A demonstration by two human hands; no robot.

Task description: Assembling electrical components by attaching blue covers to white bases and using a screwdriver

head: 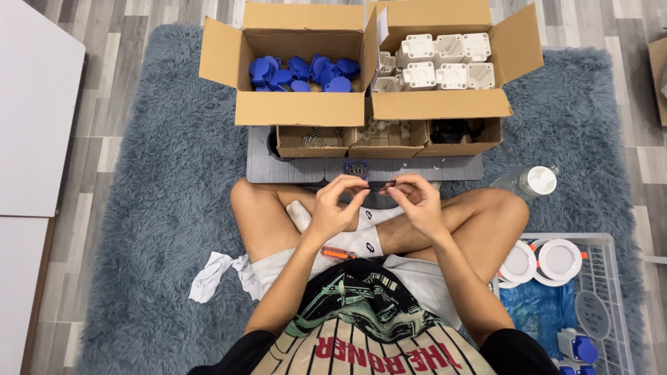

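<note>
— Over the crossed legs, just in front of the flat grey board (278,170), what do the hands have?

— A small, thin black part (381,185), held between them. The left hand (335,207) has its grip pressed together on the part's left end, thumb against forefinger; the right hand (419,201) pinches the right end the same way. The part bridges the gap between the two sets of fingertips, well clear of the lap.

— What lies just beyond it?

— A small blue plastic piece (357,167) sits on the board's near edge, just behind the fingers. Behind that are three low cardboard trays (389,142) of small fittings, too small to tell apart.

— And further back?

— Two open cardboard boxes: the left box (299,107) holds blue plastic caps (306,73), the right box (441,104) holds white plastic housings (445,62).

— Anything near the body?

— An orange-handled tool (338,253) lies in the lap below the left wrist. A white wire basket (604,278) of round white fittings stands by the right knee, a clear bottle (528,182) beside it, all on a shaggy grey-blue rug (167,208).
</note>
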